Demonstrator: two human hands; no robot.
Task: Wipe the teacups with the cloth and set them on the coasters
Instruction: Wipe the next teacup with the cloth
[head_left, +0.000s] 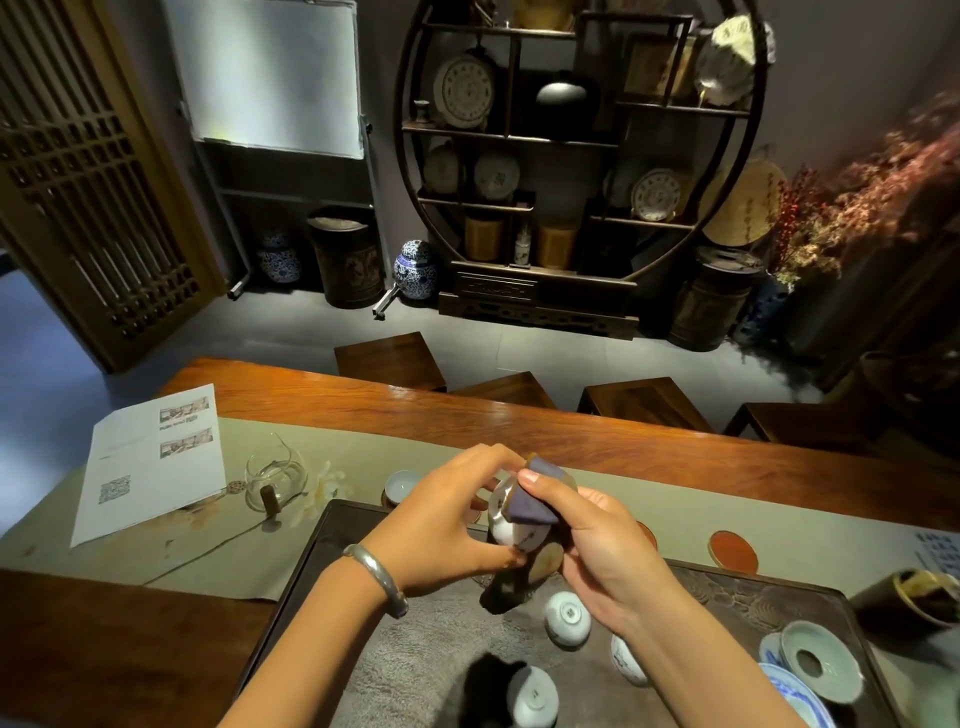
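We hold a white teacup (506, 525) above the dark tray (769, 587), our left hand (441, 525) gripping its side while our right hand (587, 540) pinches the purple cloth (530, 499) over its rim. Three more teacups (567, 618) sit upside down on the tray nearby. One upright cup (402, 486) rests on the desk's runner (218, 551), far left; an orange coaster (733, 552) lies right.

I see a glossy white porcelain teacup (511, 525), matt purple cloth (535, 496), polished red wood table (571, 431), dark tray (753, 597), perhaps stone
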